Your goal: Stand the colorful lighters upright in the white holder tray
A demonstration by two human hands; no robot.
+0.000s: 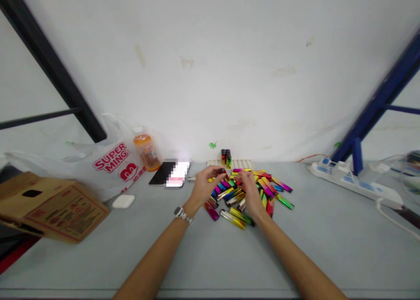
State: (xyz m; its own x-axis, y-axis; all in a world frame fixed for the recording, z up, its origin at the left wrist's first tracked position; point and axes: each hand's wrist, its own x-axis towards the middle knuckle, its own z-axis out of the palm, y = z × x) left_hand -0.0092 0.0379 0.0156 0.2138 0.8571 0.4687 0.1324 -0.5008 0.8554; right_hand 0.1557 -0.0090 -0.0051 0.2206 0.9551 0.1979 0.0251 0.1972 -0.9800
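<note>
Mostly undone: two lighters [226, 157] upright in tray [244, 164] at 12 o'clock; pile [262, 190] loose on counter [328, 238]. Left hand [205, 184] pinches one lighter; right hand [251, 190] grip unclear.

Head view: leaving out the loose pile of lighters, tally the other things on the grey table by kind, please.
Upright lighters in the white tray: 2, as far as I can tell
Orange plastic bottle: 1
White plastic bag with red print: 1
Brown cardboard box: 1
White power strip: 1
Small white oval case: 1
Total: 7
</note>
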